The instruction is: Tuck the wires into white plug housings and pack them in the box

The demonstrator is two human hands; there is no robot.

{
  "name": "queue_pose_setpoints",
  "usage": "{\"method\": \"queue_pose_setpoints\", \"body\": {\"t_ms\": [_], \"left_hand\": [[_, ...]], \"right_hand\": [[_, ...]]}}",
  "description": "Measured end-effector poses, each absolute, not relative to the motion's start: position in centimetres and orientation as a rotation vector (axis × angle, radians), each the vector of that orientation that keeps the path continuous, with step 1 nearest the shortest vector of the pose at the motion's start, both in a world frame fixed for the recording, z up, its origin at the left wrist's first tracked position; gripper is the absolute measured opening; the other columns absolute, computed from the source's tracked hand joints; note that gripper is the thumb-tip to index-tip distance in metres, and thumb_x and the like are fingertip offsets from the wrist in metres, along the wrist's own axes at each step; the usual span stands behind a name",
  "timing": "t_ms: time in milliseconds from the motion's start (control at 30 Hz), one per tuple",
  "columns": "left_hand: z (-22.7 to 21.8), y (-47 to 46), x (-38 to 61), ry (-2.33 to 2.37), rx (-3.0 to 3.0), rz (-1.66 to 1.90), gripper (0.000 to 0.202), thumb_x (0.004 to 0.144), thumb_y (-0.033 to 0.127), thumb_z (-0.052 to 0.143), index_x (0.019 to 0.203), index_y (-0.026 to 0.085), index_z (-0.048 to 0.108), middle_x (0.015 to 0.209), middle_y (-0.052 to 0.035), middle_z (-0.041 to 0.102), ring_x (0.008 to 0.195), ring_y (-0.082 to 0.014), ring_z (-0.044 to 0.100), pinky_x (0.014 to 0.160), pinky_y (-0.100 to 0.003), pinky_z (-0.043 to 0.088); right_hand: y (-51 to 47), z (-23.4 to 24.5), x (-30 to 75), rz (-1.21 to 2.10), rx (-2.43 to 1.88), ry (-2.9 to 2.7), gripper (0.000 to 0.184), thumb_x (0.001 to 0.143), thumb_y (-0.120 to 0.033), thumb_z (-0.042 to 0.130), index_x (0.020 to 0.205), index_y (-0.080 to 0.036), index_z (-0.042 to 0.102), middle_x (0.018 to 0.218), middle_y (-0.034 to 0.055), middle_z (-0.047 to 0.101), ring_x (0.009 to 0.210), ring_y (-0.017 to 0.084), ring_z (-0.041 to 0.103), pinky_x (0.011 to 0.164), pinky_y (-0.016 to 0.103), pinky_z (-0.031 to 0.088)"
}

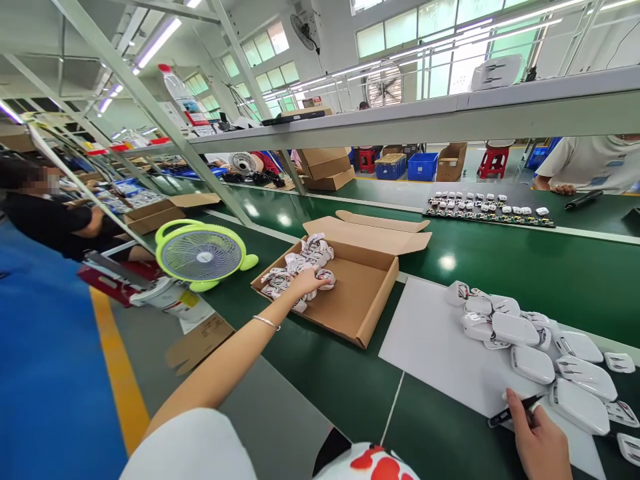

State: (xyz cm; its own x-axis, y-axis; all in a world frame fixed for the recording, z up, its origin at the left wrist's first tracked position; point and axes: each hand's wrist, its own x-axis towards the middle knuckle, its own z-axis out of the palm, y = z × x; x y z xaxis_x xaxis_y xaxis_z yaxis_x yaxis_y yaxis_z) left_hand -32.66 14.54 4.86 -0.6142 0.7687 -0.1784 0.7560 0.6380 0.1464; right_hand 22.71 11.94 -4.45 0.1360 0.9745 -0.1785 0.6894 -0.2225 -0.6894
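Observation:
My left hand (306, 283) reaches into a shallow open cardboard box (376, 301), its fingers closed on a small white plastic housing (326, 277) at the right side of a heap. That heap of white housings (283, 280), with bits of wire showing, fills the box's left part. Near the front right, my right hand (541, 437) grips dark tweezers (505, 416), held over the edge of a white sheet (435, 333). Just beyond it lies a loose pile of glossy white plastic cases (533, 363), some showing metal prongs or wires.
A green fan (203, 255) stands left of the box. Across the green bench (480, 267) lie rows of small circuit boards (490, 208), near a co-worker (590, 163). A shelf (400, 120) crosses overhead. Another person (55, 213) sits at far left.

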Motion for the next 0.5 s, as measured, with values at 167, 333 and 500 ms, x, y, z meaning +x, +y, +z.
{"method": "queue_pose_setpoints", "body": {"t_ms": [167, 333, 500], "left_hand": [[5.0, 14.4, -32.6, 2.700, 1.300, -0.070, 0.035, 0.089, 0.040, 0.055, 0.112, 0.014, 0.055, 0.113, -0.0089, 0.057, 0.100, -0.0216, 0.057, 0.086, -0.043, 0.049], [6.1, 14.2, -33.1, 2.655, 1.390, -0.206, 0.031, 0.090, 0.038, 0.054, 0.109, 0.014, 0.057, 0.111, -0.0082, 0.059, 0.100, -0.0207, 0.058, 0.087, -0.043, 0.048], [6.9, 14.2, -32.3, 2.706, 1.393, -0.284, 0.035, 0.089, 0.045, 0.053, 0.105, 0.014, 0.059, 0.111, -0.0086, 0.059, 0.106, -0.0228, 0.055, 0.094, -0.047, 0.042]], "right_hand": [[11.9, -4.3, 22.6, 0.859, -1.969, -1.581, 0.054, 0.076, -0.063, 0.048, 0.052, -0.025, 0.018, 0.042, -0.0038, 0.030, 0.044, 0.015, 0.035, 0.045, 0.025, 0.034], [11.9, -4.1, 22.6, 0.867, -1.945, -1.582, 0.054, 0.075, -0.064, 0.049, 0.053, -0.025, 0.019, 0.043, -0.0039, 0.031, 0.044, 0.015, 0.035, 0.046, 0.026, 0.033], [12.0, -4.3, 22.7, 0.858, -1.901, -1.602, 0.054, 0.075, -0.062, 0.051, 0.051, -0.026, 0.020, 0.042, -0.0034, 0.031, 0.041, 0.016, 0.037, 0.043, 0.026, 0.033]]}}
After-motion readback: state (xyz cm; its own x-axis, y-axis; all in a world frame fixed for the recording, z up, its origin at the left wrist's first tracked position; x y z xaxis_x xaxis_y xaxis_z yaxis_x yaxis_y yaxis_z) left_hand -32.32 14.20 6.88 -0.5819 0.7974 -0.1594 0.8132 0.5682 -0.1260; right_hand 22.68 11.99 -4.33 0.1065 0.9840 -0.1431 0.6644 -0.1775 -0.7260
